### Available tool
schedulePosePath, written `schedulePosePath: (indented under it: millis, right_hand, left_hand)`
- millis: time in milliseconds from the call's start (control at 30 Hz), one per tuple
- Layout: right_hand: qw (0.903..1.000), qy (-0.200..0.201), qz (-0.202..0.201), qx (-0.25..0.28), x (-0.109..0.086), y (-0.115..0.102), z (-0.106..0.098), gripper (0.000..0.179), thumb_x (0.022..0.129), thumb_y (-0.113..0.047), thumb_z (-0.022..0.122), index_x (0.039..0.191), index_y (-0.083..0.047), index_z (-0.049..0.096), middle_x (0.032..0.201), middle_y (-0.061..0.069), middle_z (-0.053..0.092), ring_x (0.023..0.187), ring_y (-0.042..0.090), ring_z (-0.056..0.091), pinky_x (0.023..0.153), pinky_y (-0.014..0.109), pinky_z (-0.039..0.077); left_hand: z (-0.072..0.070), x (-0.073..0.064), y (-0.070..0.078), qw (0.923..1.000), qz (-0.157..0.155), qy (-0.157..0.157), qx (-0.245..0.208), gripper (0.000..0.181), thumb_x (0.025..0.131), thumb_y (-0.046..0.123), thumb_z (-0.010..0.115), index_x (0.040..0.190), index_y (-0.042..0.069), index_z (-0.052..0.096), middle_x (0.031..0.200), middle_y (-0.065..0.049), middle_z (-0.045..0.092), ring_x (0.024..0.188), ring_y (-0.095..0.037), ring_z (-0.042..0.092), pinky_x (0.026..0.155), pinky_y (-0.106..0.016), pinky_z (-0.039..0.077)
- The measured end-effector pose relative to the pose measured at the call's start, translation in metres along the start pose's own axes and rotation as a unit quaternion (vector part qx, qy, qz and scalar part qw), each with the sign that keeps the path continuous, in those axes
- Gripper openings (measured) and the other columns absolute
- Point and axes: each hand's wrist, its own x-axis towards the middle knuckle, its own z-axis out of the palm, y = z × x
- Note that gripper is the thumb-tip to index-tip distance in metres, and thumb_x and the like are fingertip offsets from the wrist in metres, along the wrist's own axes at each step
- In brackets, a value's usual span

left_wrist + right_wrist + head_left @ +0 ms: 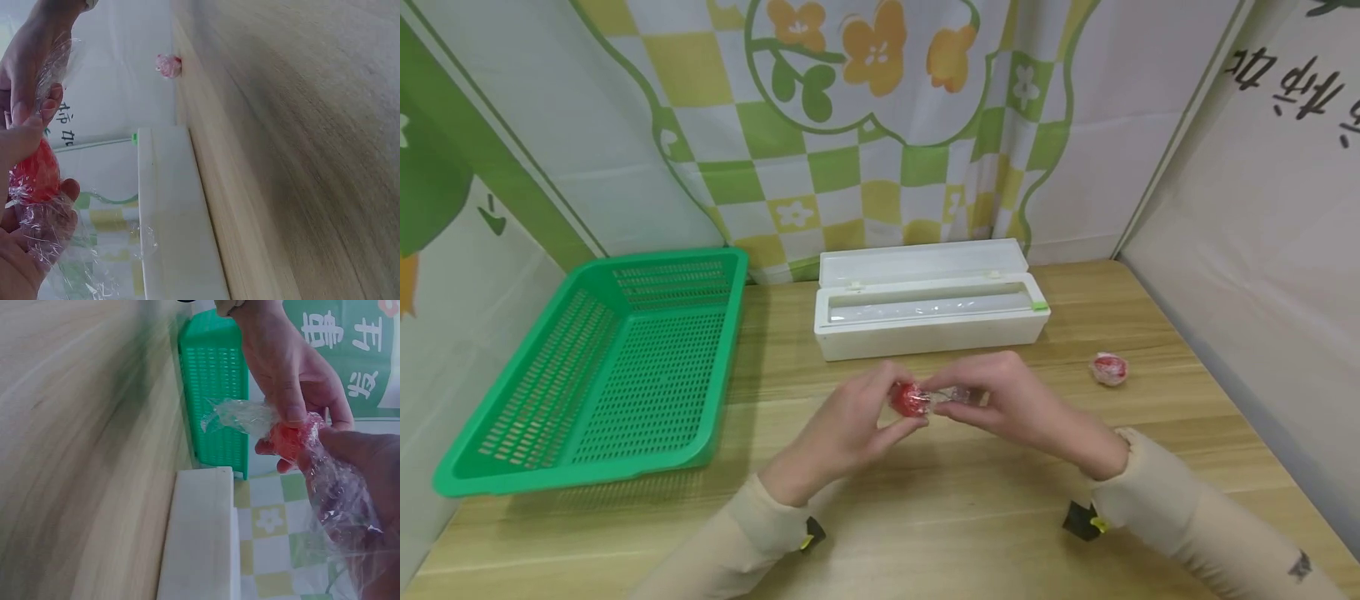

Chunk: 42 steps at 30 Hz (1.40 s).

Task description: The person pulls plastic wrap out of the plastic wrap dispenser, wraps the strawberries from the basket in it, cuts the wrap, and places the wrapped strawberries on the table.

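Observation:
Over the table, my left hand [850, 417] holds a small red round thing [913, 400] wrapped in clear cling film; its exact kind is hidden by the wrap. My right hand [1000, 400] pinches the gathered film on the right side of it. Loose film [240, 417] sticks out on the left hand's side in the right wrist view, and more film [340, 494] bunches at the right hand. Behind both hands stands a white cling film box [932, 335], its lid raised and a film roll [932, 307] inside.
A green slotted plastic basket [718, 400] stands at the left of the wooden table [925, 533]. Another film-wrapped red thing [1108, 368] lies at the right. Printed curtains [865, 167] hang behind the table, and pale cloth walls flank both sides.

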Motion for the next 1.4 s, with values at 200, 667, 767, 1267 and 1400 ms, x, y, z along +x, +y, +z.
schedulePosePath:
  millis: [200,667,767,1267,1400]
  right_hand:
    - [0.9995,-0.018,0.023,0.009,-0.001,-0.005,-0.010,0.041,0.080,-0.010,0.081,0.121,-0.010,0.071,0.112,0.005,0.075,0.081,0.004,0.069,0.063,0.017,0.057]
    - [0.9922,0.027,-0.008,0.121,-0.001,-0.006,-0.013,0.039,0.079,0.000,0.079,0.117,-0.003,0.071,0.106,0.011,0.076,0.069,0.004,0.062,0.052,0.018,0.049]
    - [0.9907,0.018,-0.011,0.135,0.000,-0.006,-0.013,0.038,0.081,0.001,0.076,0.118,-0.002,0.071,0.109,0.013,0.075,0.079,0.006,0.068,0.059,0.021,0.055]
    - [0.9785,0.085,0.036,0.184,0.008,-0.012,-0.002,0.025,0.084,0.006,0.071,0.108,0.001,0.074,0.102,0.013,0.074,0.074,0.007,0.062,0.055,0.022,0.052]
    - [0.9756,0.101,0.056,0.187,0.010,-0.013,0.001,0.022,0.084,0.005,0.072,0.106,0.002,0.074,0.100,0.013,0.075,0.074,0.007,0.061,0.056,0.022,0.052]
  left_hand:
    - [-0.004,-0.001,0.000,0.9983,-0.030,0.029,-0.041,0.042,0.084,0.010,0.078,0.116,0.004,0.051,0.100,-0.004,0.069,0.086,-0.011,0.065,0.078,-0.021,0.057]
    - [-0.011,-0.004,0.006,0.9546,-0.077,0.078,-0.277,0.042,0.084,-0.006,0.072,0.117,-0.004,0.047,0.118,-0.019,0.064,0.105,-0.011,0.065,0.095,-0.026,0.056]
    - [-0.011,-0.006,0.005,0.9357,-0.089,0.077,-0.333,0.041,0.085,-0.011,0.068,0.118,-0.007,0.045,0.121,-0.026,0.062,0.107,-0.005,0.062,0.093,-0.022,0.055]
    - [-0.012,-0.001,0.012,0.8166,-0.153,0.056,-0.554,0.032,0.097,0.000,0.053,0.127,0.005,0.043,0.126,-0.001,0.060,0.116,-0.011,0.060,0.102,-0.026,0.052]
    - [-0.009,0.002,0.014,0.7917,-0.146,0.063,-0.590,0.033,0.101,-0.001,0.045,0.133,0.002,0.041,0.131,-0.006,0.051,0.120,-0.012,0.057,0.109,-0.028,0.047]
